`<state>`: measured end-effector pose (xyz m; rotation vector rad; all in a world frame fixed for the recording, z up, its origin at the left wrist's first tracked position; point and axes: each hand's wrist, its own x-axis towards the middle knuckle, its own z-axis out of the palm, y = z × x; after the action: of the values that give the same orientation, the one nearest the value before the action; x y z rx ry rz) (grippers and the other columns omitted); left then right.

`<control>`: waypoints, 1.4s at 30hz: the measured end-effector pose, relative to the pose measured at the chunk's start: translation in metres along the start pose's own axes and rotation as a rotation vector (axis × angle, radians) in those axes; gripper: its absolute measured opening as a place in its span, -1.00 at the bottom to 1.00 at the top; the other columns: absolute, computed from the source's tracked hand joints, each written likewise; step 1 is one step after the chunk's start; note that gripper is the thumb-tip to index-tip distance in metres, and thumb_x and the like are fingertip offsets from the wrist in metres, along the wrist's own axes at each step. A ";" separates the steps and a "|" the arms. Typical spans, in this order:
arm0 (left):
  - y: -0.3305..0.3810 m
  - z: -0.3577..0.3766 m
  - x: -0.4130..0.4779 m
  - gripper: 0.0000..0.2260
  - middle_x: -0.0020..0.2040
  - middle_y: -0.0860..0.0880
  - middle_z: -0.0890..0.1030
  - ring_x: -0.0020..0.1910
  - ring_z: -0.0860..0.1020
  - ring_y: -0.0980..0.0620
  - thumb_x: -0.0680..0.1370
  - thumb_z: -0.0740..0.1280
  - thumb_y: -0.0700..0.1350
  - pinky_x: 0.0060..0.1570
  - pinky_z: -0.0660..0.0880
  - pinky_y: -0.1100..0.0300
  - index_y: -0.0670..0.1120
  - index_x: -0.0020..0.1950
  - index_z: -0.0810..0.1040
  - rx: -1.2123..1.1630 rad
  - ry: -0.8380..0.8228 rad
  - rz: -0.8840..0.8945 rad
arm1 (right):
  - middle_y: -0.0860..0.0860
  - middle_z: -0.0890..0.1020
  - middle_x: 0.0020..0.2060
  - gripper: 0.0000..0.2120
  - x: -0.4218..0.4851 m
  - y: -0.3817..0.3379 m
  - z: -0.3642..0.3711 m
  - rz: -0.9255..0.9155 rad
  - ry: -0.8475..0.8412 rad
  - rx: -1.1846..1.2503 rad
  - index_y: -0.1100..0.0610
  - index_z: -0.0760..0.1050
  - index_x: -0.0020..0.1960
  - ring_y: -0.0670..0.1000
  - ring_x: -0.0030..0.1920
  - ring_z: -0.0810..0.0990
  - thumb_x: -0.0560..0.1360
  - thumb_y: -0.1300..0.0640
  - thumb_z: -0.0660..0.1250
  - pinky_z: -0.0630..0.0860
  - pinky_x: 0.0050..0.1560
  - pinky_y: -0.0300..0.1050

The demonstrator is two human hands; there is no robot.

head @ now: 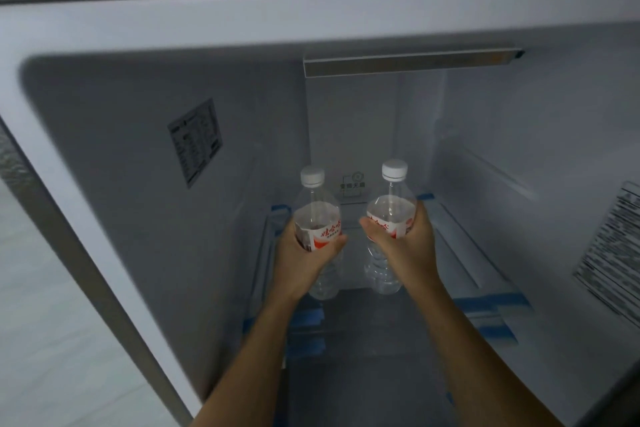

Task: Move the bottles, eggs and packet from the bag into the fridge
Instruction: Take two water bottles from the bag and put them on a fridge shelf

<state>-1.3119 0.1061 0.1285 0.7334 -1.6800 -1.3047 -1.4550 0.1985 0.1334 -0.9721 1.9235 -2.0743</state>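
— Head view first: how many bottles were there?

— Two clear water bottles with white caps and red-and-white labels, both upright inside the fridge (pixel 104 156). The left bottle (pixel 317 218) stood near the fridge's left wall, the right bottle (pixel 390 208) just beside it toward the middle.

— And the hands?

— Two as well. The left hand (pixel 304 260) was wrapped around the left bottle at its label, from the outer side. The right hand (pixel 405 246) gripped the right bottle likewise, thumb across the label.

— Where in the fridge?

— Over the glass shelf (pixel 363 329), close to the fridge's back wall. Whether the bottle bases touched the shelf, I couldn't tell. Two printed stickers showed, one on each fridge side wall.
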 end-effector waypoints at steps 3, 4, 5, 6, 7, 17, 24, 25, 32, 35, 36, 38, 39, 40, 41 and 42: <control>-0.002 0.002 0.005 -0.47 0.09 0.05 0.67 0.02 0.66 0.14 0.37 0.60 -0.08 -0.01 0.62 0.25 -0.02 0.28 0.50 0.038 0.017 -0.009 | -0.17 0.61 -0.03 -0.47 0.004 0.002 0.004 -0.005 -0.022 0.017 -0.10 0.40 0.18 -0.09 -0.02 0.64 0.34 0.07 0.61 0.59 -0.09 -0.23; -0.002 0.003 0.006 -0.44 0.10 0.06 0.66 0.04 0.65 0.13 0.35 0.60 -0.08 -0.01 0.62 0.25 -0.02 0.29 0.48 0.040 0.022 -0.008 | -0.17 0.60 -0.04 -0.47 0.005 0.003 0.005 -0.002 -0.027 0.019 -0.10 0.40 0.17 -0.09 -0.03 0.64 0.33 0.07 0.61 0.61 -0.09 -0.20; -0.001 0.003 0.006 -0.39 0.12 0.07 0.63 0.06 0.64 0.13 0.34 0.61 -0.09 0.00 0.61 0.27 -0.02 0.32 0.44 0.037 0.030 -0.003 | -0.16 0.61 -0.03 -0.46 0.006 0.004 0.005 0.004 -0.035 0.015 -0.10 0.41 0.18 -0.08 -0.03 0.65 0.33 0.06 0.61 0.62 -0.08 -0.18; -0.001 0.003 0.005 -0.33 0.15 0.09 0.60 0.08 0.62 0.15 0.32 0.62 -0.10 0.01 0.60 0.28 -0.02 0.35 0.39 0.035 0.038 0.002 | -0.13 0.62 -0.01 -0.44 0.007 0.006 0.004 0.007 -0.051 0.012 -0.08 0.41 0.20 -0.06 -0.01 0.65 0.32 0.06 0.62 0.63 -0.06 -0.15; -0.002 0.003 0.004 -0.27 0.17 0.10 0.56 0.10 0.59 0.18 0.30 0.63 -0.12 0.03 0.59 0.29 -0.02 0.37 0.34 0.038 0.042 0.005 | -0.11 0.62 0.02 -0.40 0.008 0.007 0.003 0.008 -0.075 0.005 -0.06 0.40 0.23 -0.05 0.01 0.66 0.30 0.05 0.63 0.64 -0.05 -0.12; -0.035 -0.002 -0.015 -0.30 0.17 0.11 0.55 0.09 0.56 0.18 0.23 0.67 0.00 -0.08 0.45 0.41 0.06 0.26 0.39 0.298 0.042 -0.034 | -0.01 0.53 0.21 -0.04 -0.016 0.058 -0.031 -0.059 -0.188 -0.596 -0.02 0.33 0.38 0.01 0.18 0.56 0.12 -0.39 0.56 0.54 0.05 -0.12; -0.041 0.004 0.013 -0.31 0.26 0.05 0.55 0.19 0.57 0.04 0.29 0.62 0.08 0.17 0.59 0.02 0.10 0.35 0.43 0.381 0.075 -0.039 | 0.00 0.67 0.13 -0.27 -0.002 0.061 -0.024 -0.056 -0.223 -0.595 0.06 0.47 0.30 0.04 0.06 0.67 0.25 -0.20 0.61 0.60 0.07 -0.05; -0.039 0.005 0.016 -0.31 0.26 0.04 0.57 0.19 0.58 0.03 0.29 0.62 0.06 0.18 0.59 -0.01 0.09 0.37 0.44 0.384 0.083 -0.036 | 0.00 0.68 0.14 -0.31 0.002 0.059 -0.023 -0.040 -0.232 -0.572 0.06 0.47 0.29 0.03 0.06 0.68 0.27 -0.15 0.62 0.61 0.09 -0.02; -0.040 0.008 0.044 -0.51 0.11 0.04 0.62 -0.02 0.59 0.07 0.38 0.59 -0.04 -0.20 0.43 0.35 -0.01 0.21 0.47 0.356 0.203 -0.095 | 0.04 0.66 0.14 -0.47 0.039 0.065 0.001 -0.025 -0.295 -0.550 0.10 0.53 0.26 0.07 0.10 0.66 0.37 -0.05 0.58 0.58 0.12 -0.02; -0.044 0.011 0.055 -0.55 0.15 0.05 0.60 0.06 0.59 0.05 0.42 0.56 -0.04 -0.02 0.53 0.20 0.03 0.25 0.50 0.375 0.223 -0.099 | 0.05 0.69 0.09 -0.58 0.050 0.069 0.013 -0.031 -0.321 -0.595 0.12 0.57 0.20 0.03 0.04 0.67 0.43 -0.06 0.52 0.48 -0.01 -0.20; -0.046 0.013 0.059 -0.56 0.16 0.04 0.61 0.09 0.59 0.03 0.43 0.55 -0.03 0.04 0.57 0.12 0.04 0.26 0.50 0.374 0.230 -0.100 | 0.06 0.70 0.07 -0.61 0.052 0.069 0.017 -0.031 -0.324 -0.608 0.13 0.57 0.18 0.03 0.03 0.67 0.45 -0.06 0.50 0.46 -0.03 -0.22; -0.051 0.014 0.064 -0.59 0.14 0.04 0.62 0.08 0.60 0.03 0.45 0.54 -0.03 0.05 0.57 0.12 0.05 0.26 0.52 0.362 0.231 -0.093 | 0.05 0.70 0.05 -0.64 0.055 0.071 0.024 -0.033 -0.316 -0.642 0.13 0.57 0.15 0.03 0.00 0.67 0.48 -0.07 0.47 0.47 -0.06 -0.21; -0.052 0.015 0.066 -0.61 0.13 0.05 0.63 0.06 0.60 0.06 0.46 0.53 -0.04 0.00 0.54 0.21 0.04 0.25 0.53 0.354 0.228 -0.088 | 0.05 0.70 0.04 -0.63 0.057 0.071 0.028 -0.036 -0.303 -0.671 0.12 0.56 0.16 0.03 0.00 0.67 0.48 -0.09 0.46 0.49 -0.07 -0.19; -0.052 0.016 0.068 -0.64 0.12 0.06 0.63 0.04 0.59 0.09 0.48 0.52 -0.05 -0.06 0.49 0.29 0.04 0.24 0.54 0.349 0.224 -0.080 | 0.04 0.70 0.03 -0.61 0.058 0.072 0.031 -0.040 -0.287 -0.710 0.11 0.56 0.16 0.03 -0.01 0.67 0.48 -0.13 0.45 0.51 -0.08 -0.17; -0.051 0.016 0.069 -0.65 0.13 0.07 0.63 0.03 0.58 0.11 0.49 0.51 -0.06 -0.09 0.46 0.34 0.03 0.25 0.54 0.346 0.223 -0.080 | 0.03 0.70 0.02 -0.60 0.059 0.071 0.033 -0.043 -0.270 -0.753 0.09 0.55 0.17 0.03 -0.03 0.68 0.48 -0.16 0.43 0.55 -0.09 -0.15; -0.051 0.017 0.070 -0.64 0.14 0.07 0.62 0.03 0.57 0.12 0.50 0.50 -0.06 -0.07 0.48 0.32 0.03 0.26 0.53 0.342 0.222 -0.087 | 0.02 0.70 0.01 -0.58 0.060 0.071 0.035 -0.047 -0.257 -0.791 0.08 0.54 0.17 0.02 -0.04 0.68 0.48 -0.19 0.42 0.57 -0.09 -0.13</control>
<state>-1.3615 0.0397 0.0976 1.1207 -1.7208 -0.9604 -1.5046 0.1261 0.0868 -1.3320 2.6100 -1.0851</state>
